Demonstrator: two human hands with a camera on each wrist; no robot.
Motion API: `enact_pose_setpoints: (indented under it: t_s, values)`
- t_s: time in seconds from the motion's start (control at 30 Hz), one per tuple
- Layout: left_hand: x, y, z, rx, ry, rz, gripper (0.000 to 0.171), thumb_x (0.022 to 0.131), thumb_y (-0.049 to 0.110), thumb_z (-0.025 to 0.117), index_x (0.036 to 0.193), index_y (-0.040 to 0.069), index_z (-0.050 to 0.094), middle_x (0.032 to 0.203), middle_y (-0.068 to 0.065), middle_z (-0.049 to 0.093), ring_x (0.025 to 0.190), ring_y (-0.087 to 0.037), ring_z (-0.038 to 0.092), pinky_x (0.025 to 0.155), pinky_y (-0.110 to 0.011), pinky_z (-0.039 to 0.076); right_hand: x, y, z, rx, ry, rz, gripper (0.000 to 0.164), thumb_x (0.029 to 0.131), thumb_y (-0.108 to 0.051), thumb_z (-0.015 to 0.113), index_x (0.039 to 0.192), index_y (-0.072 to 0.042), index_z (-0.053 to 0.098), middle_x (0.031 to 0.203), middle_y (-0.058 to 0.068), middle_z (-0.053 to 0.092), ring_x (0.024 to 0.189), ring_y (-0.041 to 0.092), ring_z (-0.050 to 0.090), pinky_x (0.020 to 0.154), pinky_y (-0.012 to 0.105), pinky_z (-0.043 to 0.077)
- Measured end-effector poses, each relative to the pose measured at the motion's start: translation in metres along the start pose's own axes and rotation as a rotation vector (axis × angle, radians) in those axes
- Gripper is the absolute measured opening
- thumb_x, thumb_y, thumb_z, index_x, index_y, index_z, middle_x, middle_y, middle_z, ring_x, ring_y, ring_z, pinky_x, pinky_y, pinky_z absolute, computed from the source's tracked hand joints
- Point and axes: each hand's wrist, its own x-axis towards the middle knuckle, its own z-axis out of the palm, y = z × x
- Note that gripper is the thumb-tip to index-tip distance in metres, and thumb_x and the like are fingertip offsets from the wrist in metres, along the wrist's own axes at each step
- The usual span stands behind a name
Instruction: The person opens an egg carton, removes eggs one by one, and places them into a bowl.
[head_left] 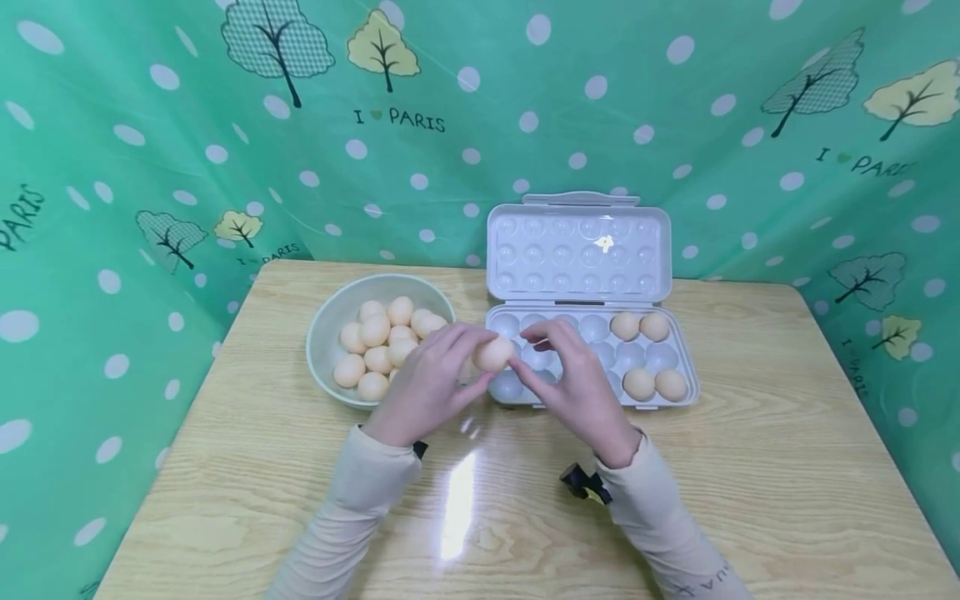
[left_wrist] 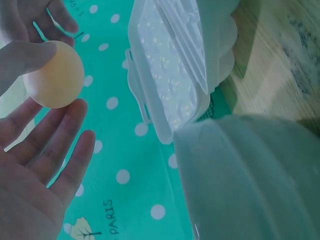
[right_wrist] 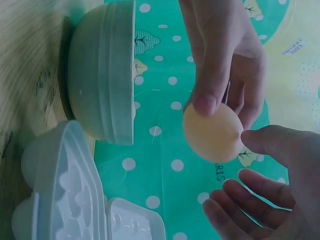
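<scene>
Between both hands, over the left end of the carton, a pale egg (head_left: pixel 492 355) is held in the air. My left hand (head_left: pixel 431 379) pinches it between thumb and fingers, as the left wrist view also shows. My right hand (head_left: pixel 581 392) is at the egg's other side; its thumb tip touches or nearly touches the shell in the right wrist view, with the other fingers spread loosely below. Beneath lies the open egg carton (head_left: pixel 692 379), with two eggs (head_left: pixel 639 326) at its back right and two eggs (head_left: pixel 655 385) at its front right. My hands hide some of its hollows.
Left of the carton, a pale green bowl (head_left: pixel 320 354) holds several eggs (head_left: pixel 375 329). The carton's dimpled lid (head_left: pixel 577 250) stands raised against the green printed curtain (head_left: pixel 420 208). All of it rests on a wooden table (head_left: pixel 787 433).
</scene>
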Motion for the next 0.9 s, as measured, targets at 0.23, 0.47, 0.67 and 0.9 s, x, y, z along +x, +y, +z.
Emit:
enact_pose_setpoints:
  t_s: [0.23, 0.47, 0.67, 0.9]
  values:
    - [-0.003, -0.011, -0.013, 0.026, 0.013, -0.058, 0.043, 0.082, 0.013, 0.078, 0.122, 0.006, 0.062, 0.115, -0.007, 0.065, 0.102, -0.023, 0.062, 0.092, -0.036, 0.053, 0.003, 0.011, -0.016, -0.082, 0.057, 0.046, 0.026, 0.090, -0.013, 0.073, 0.112, -0.005, 0.062, 0.111, 0.008, 0.063, 0.101, 0.026, 0.061, 0.090, 0.040, 0.053]
    - [-0.005, -0.023, -0.024, 0.012, 0.055, -0.111, 0.042, 0.083, 0.012, 0.078, 0.121, 0.004, 0.063, 0.114, -0.009, 0.066, 0.105, -0.024, 0.062, 0.095, -0.037, 0.053, 0.006, 0.021, -0.035, -0.118, 0.120, 0.080, 0.025, 0.089, -0.010, 0.073, 0.110, -0.003, 0.063, 0.111, 0.009, 0.063, 0.100, 0.025, 0.060, 0.089, 0.042, 0.053]
    - [-0.007, -0.029, -0.032, 0.000, 0.086, -0.130, 0.039, 0.082, 0.011, 0.078, 0.118, 0.005, 0.063, 0.109, -0.007, 0.065, 0.101, -0.023, 0.060, 0.092, -0.036, 0.051, 0.007, 0.028, -0.044, -0.155, 0.125, 0.114, 0.025, 0.090, -0.009, 0.072, 0.110, 0.000, 0.062, 0.110, 0.013, 0.061, 0.100, 0.028, 0.059, 0.090, 0.043, 0.053]
    - [-0.009, -0.032, -0.038, -0.009, 0.075, -0.194, 0.041, 0.084, 0.013, 0.079, 0.121, 0.007, 0.062, 0.114, -0.007, 0.065, 0.104, -0.021, 0.061, 0.093, -0.036, 0.052, 0.007, 0.044, -0.051, -0.210, 0.154, 0.144, 0.021, 0.090, -0.006, 0.071, 0.108, 0.001, 0.062, 0.107, 0.015, 0.061, 0.098, 0.032, 0.060, 0.087, 0.046, 0.054]
